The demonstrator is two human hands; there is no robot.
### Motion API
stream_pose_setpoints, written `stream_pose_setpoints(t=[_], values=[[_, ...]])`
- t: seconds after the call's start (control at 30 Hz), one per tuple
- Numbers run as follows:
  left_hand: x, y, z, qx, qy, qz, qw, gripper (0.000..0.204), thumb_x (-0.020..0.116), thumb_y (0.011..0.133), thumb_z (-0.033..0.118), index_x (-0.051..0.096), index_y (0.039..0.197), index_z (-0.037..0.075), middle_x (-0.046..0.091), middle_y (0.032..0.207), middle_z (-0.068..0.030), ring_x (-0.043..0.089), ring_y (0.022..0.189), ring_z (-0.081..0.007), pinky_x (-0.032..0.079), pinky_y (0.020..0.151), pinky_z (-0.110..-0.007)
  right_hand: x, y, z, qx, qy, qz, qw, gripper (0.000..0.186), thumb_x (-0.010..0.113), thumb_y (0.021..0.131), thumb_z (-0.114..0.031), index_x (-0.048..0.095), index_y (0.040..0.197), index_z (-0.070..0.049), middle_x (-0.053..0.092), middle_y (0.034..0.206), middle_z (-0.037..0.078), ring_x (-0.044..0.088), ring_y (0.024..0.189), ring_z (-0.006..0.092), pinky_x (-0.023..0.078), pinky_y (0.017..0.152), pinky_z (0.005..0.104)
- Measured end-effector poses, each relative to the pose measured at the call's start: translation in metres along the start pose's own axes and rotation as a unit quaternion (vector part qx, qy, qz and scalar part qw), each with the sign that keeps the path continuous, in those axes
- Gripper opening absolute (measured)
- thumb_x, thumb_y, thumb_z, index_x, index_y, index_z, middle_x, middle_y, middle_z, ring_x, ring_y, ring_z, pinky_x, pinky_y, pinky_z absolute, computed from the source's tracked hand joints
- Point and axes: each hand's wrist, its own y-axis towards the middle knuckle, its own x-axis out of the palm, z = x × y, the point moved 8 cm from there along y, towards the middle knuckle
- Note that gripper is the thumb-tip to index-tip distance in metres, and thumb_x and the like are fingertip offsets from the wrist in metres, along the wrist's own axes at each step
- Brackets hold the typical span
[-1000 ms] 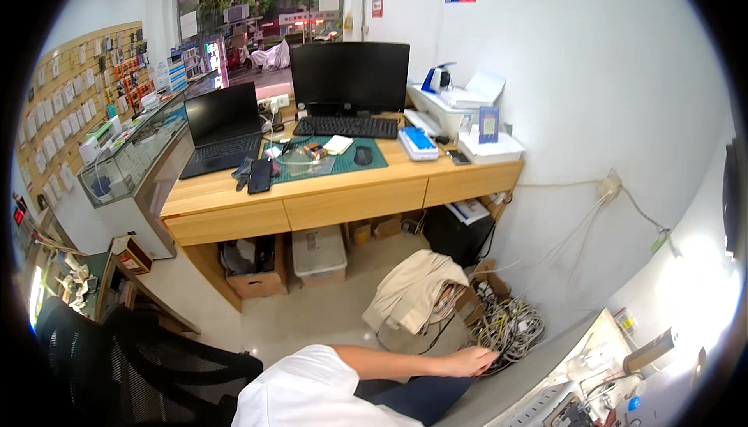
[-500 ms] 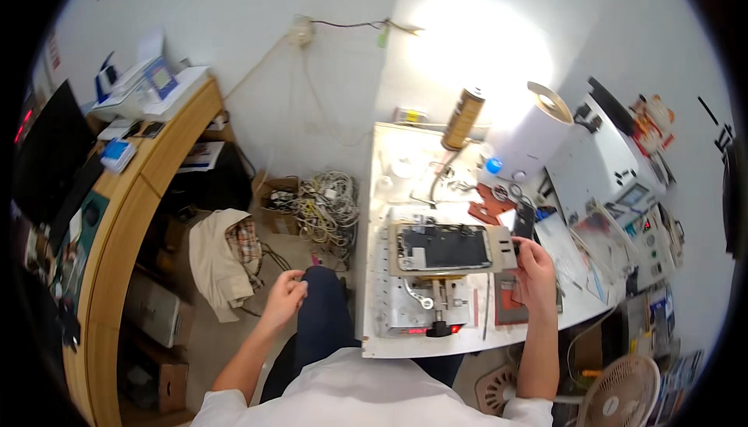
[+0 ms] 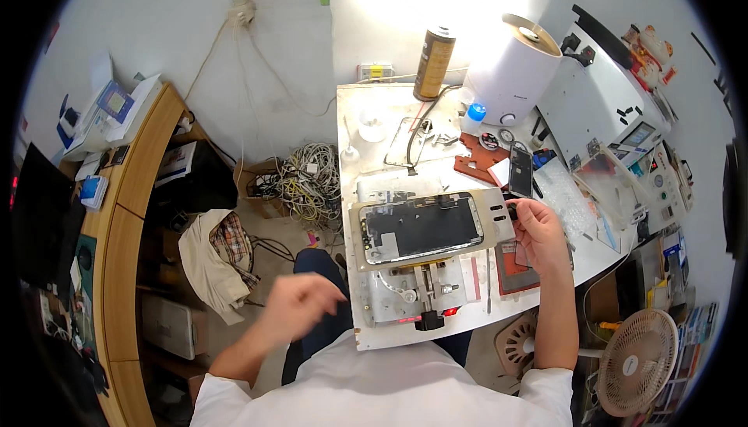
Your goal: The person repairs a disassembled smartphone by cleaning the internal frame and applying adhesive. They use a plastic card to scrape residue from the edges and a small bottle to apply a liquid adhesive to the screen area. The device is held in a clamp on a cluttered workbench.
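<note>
A disassembled phone (image 3: 421, 226) lies in a metal clamping fixture (image 3: 495, 215) mounted over a plate with a vertical shaft and a black lower knob (image 3: 428, 319). My right hand (image 3: 539, 236) grips a small black knob at the fixture's right end. Left of the fixture, over my leg, my left hand (image 3: 304, 304) is blurred, fingers pointing toward the bench; its grip cannot be made out. Behind the right hand lies another dark phone (image 3: 520, 171), beside an orange mat (image 3: 475, 160).
The white workbench (image 3: 354, 115) carries a spray can (image 3: 434, 65), a white cylindrical appliance (image 3: 510, 72) and a boxy machine (image 3: 584, 107). At left stand a wooden desk (image 3: 125, 248), a draped jacket (image 3: 202, 263) and tangled cables (image 3: 308, 185). A fan (image 3: 637, 361) stands at lower right.
The view has swung right from the desk to the workbench. Since half a second ago, my left hand has moved toward the fixture; my right hand remains at its right end.
</note>
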Motion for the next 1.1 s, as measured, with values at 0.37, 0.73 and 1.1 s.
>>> stream_pose_setpoints(t=[0.37, 0.73, 1.1], values=[[0.076, 0.002, 0.105, 0.374, 0.45, 0.136, 0.799, 0.037, 0.077, 0.075, 0.002, 0.075, 0.112, 0.003, 0.072, 0.108, -0.0039, 0.058, 0.075, -0.0152, 0.046, 0.059, -0.026, 0.0, 0.003, -0.004, 0.006, -0.033, 0.014, 0.999, 0.034, 0.068, 0.104, -0.032, 0.075, 0.112, 0.0, 0.072, 0.091, 0.001, 0.063, 0.077, 0.0062, 0.053, 0.071, 0.0226], [0.067, -0.039, 0.113, 0.442, 0.401, 0.092, 0.797, 0.024, 0.077, 0.078, 0.007, 0.076, 0.102, 0.007, 0.075, 0.102, -0.0067, 0.063, 0.088, -0.0226, 0.046, 0.071, -0.031, 0.027, 0.066, -0.014, -0.01, -0.105, -0.04, 0.994, 0.038, 0.061, 0.106, -0.031, 0.074, 0.122, 0.002, 0.075, 0.108, 0.006, 0.069, 0.094, 0.0118, 0.056, 0.086, 0.0298], [-0.041, 0.046, 0.101, 0.316, 0.308, 0.247, 0.863, 0.034, 0.056, 0.103, 0.007, 0.058, 0.136, 0.0, 0.062, 0.131, -0.0189, 0.06, 0.118, -0.0357, 0.045, 0.105, -0.043, 0.167, 0.186, -0.008, 0.045, -0.209, -0.291, 0.932, 0.045, 0.076, 0.094, -0.043, 0.076, 0.105, 0.001, 0.075, 0.093, 0.007, 0.071, 0.081, 0.0118, 0.057, 0.071, 0.024]])
